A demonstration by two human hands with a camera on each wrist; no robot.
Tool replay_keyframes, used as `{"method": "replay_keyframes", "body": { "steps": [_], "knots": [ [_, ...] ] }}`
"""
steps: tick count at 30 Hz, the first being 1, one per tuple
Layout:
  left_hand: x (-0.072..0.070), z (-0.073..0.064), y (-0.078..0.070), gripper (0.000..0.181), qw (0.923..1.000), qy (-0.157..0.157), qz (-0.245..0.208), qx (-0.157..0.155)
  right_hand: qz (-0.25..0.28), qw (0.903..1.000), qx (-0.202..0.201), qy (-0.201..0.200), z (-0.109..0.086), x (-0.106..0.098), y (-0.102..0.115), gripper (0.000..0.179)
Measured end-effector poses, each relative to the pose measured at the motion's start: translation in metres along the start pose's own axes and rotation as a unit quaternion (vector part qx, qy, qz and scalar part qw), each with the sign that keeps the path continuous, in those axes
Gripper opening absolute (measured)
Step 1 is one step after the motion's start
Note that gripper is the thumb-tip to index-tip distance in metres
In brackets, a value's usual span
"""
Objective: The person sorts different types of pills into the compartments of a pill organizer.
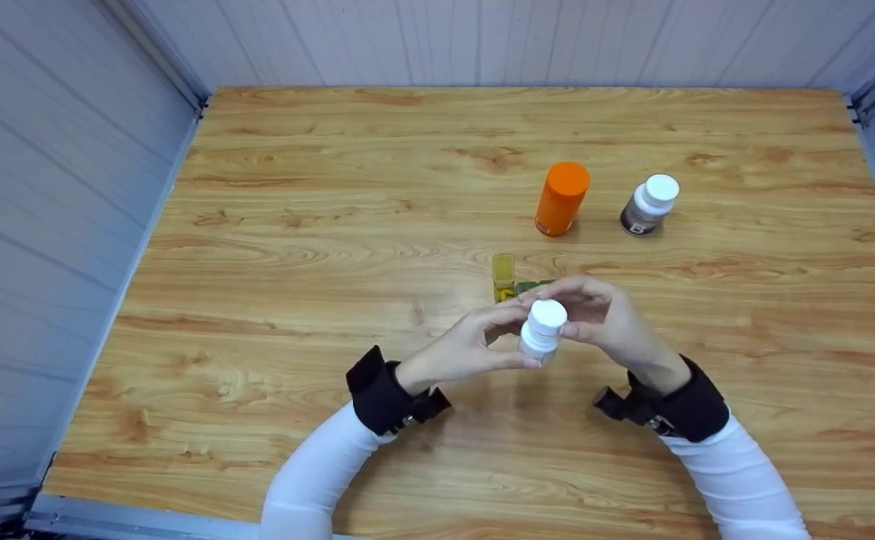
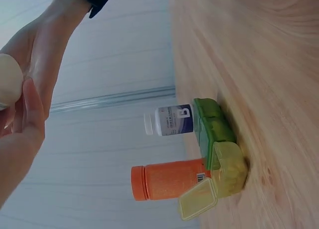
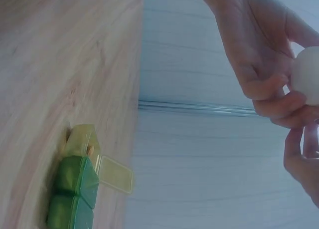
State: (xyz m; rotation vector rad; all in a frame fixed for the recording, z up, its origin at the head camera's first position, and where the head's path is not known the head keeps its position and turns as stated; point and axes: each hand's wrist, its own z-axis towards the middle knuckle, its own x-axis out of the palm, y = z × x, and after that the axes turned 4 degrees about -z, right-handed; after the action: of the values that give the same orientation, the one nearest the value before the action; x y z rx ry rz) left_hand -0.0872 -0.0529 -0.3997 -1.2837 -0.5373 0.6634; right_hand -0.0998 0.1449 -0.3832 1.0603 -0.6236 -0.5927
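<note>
Both hands meet at a small white pill bottle with a white cap, raised above the wooden table. My left hand grips its body, thumb on the near side and fingers around the far side. With thumb and fingertips, my right hand pinches around the cap from the right. Beyond the hands lies a pill organizer, green compartments closed and one yellow compartment with its lid flipped open. Yellowish pieces show inside that compartment. In the head view the right hand partly hides the organizer.
Farther back stand an orange bottle and, to its right, another white bottle with a dark label and white cap. Pale panel walls border the wooden table at the back and sides.
</note>
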Motion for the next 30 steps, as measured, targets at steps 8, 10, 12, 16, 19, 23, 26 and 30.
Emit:
{"method": "replay_keyframes", "body": {
  "steps": [8, 10, 12, 16, 19, 23, 26, 30],
  "knots": [
    [0.0, 0.001, -0.001, 0.045, 0.9985, 0.019, -0.027, -0.042, 0.001, 0.9997, -0.012, 0.021, -0.001, -0.006, 0.001, 0.034],
    [0.001, 0.003, 0.0, 0.043, 0.9993, 0.004, -0.019, -0.031, -0.012, 0.9999, -0.001, 0.001, -0.002, -0.006, 0.001, 0.034],
    [0.003, 0.005, 0.001, 0.042, 0.9994, -0.029, -0.001, -0.017, -0.03, 0.9988, 0.013, -0.037, -0.003, -0.006, 0.0, 0.034],
    [0.008, 0.01, 0.005, 0.04, 0.9908, -0.123, 0.054, 0.008, -0.058, 0.9879, 0.042, -0.138, -0.002, -0.002, -0.006, 0.034],
    [0.012, 0.012, 0.008, 0.039, 0.9764, -0.188, 0.104, 0.024, -0.06, 0.9755, 0.044, -0.207, 0.003, 0.004, -0.012, 0.034],
    [0.015, 0.015, 0.014, 0.037, 0.9528, -0.248, 0.17, 0.041, -0.08, 0.955, 0.038, -0.283, 0.009, 0.014, -0.019, 0.033],
    [0.014, 0.016, 0.019, 0.035, 0.9475, -0.254, 0.187, 0.052, -0.099, 0.9485, 0.045, -0.298, 0.011, 0.018, -0.021, 0.034],
    [0.007, 0.015, 0.019, 0.038, 0.9704, -0.191, 0.141, 0.047, -0.099, 0.9699, 0.06, -0.214, 0.008, 0.01, -0.016, 0.042]
  ]
}}
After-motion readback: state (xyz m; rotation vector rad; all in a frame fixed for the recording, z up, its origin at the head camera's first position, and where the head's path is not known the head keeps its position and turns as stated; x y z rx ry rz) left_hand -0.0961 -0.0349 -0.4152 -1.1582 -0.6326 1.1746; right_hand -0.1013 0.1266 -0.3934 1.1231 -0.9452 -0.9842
